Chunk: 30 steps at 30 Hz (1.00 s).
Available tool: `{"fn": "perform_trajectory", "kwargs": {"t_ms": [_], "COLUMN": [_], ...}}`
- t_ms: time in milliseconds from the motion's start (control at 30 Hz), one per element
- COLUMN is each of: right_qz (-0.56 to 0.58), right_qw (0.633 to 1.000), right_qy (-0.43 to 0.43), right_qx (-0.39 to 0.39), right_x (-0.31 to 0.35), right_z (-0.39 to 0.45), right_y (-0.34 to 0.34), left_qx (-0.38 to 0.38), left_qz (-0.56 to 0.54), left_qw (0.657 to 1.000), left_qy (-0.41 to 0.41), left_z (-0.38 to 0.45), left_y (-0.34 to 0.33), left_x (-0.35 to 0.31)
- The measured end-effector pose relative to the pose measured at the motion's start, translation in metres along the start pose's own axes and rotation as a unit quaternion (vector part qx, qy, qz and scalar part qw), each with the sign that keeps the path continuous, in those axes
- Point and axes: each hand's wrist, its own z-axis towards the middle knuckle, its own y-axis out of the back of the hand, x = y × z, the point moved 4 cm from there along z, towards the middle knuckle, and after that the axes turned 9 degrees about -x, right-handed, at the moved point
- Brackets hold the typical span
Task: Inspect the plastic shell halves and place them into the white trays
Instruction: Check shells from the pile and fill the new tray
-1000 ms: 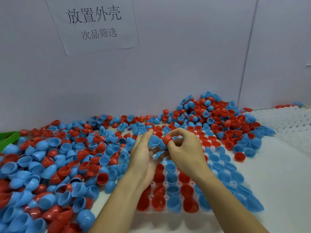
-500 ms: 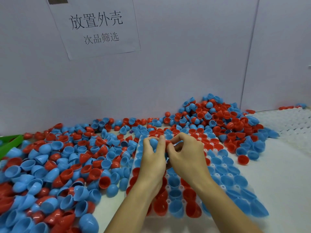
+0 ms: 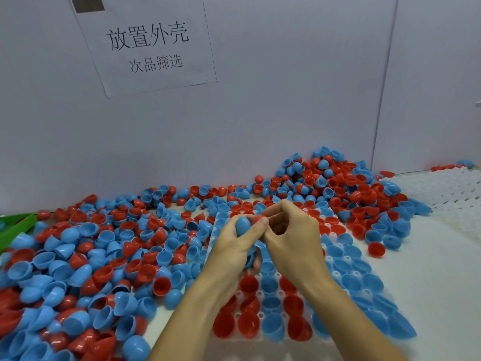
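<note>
Above the white tray (image 3: pixel 335 276), left hand (image 3: pixel 235 246) grips a blue shell (image 3: pixel 242 225), right hand (image 3: pixel 291 237) pinches a red shell (image 3: pixel 258 219); best turn each rim to view, then seat in an open pocket.

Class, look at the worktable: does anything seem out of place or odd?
Yes: one tiny purple thing lies among the red and blue shell halves near the wall. It matches neither colour; what it is cannot be told.
</note>
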Motion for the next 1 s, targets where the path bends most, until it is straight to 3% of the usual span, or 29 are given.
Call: {"fn": "perform_trajectory", "kwargs": {"t_ms": [200, 300, 400, 467, 533, 767, 900, 1000], "right_qz": [0.008, 0.002, -0.004, -0.006, -0.009, -0.012, -0.008, -0.026], "right_qw": [0.997, 0.997, 0.997, 0.996, 0.995, 0.992, 0.988, 0.987], "right_qy": [0.049, 0.047, 0.037, 0.034, 0.033, 0.032, 0.057, 0.076], "right_qx": [0.059, 0.065, 0.072, 0.080, 0.089, 0.124, 0.143, 0.141], "right_x": [0.006, 0.004, 0.001, 0.000, 0.000, 0.000, 0.004, 0.005], "right_z": [-0.001, -0.002, -0.001, -0.001, -0.002, -0.004, -0.006, -0.006], "right_y": [0.000, -0.001, -0.002, -0.003, -0.004, -0.008, -0.010, -0.009], "left_qx": [0.003, -0.065, -0.191, -0.218, -0.205, -0.083, 0.031, 0.050], "left_qz": [-0.053, -0.077, -0.292, -0.387, -0.395, -0.224, -0.247, -0.242], "left_qw": [0.997, 0.993, 0.937, 0.896, 0.896, 0.968, 0.965, 0.966], "left_qy": [0.055, 0.059, 0.001, -0.017, 0.006, 0.077, 0.081, 0.076], "left_z": [0.000, 0.003, 0.012, 0.013, 0.013, 0.010, 0.001, -0.002], "left_y": [0.011, 0.025, 0.063, 0.083, 0.082, 0.047, 0.028, 0.023], "left_x": [-0.002, -0.008, -0.026, -0.031, -0.027, -0.013, -0.016, -0.017]}}
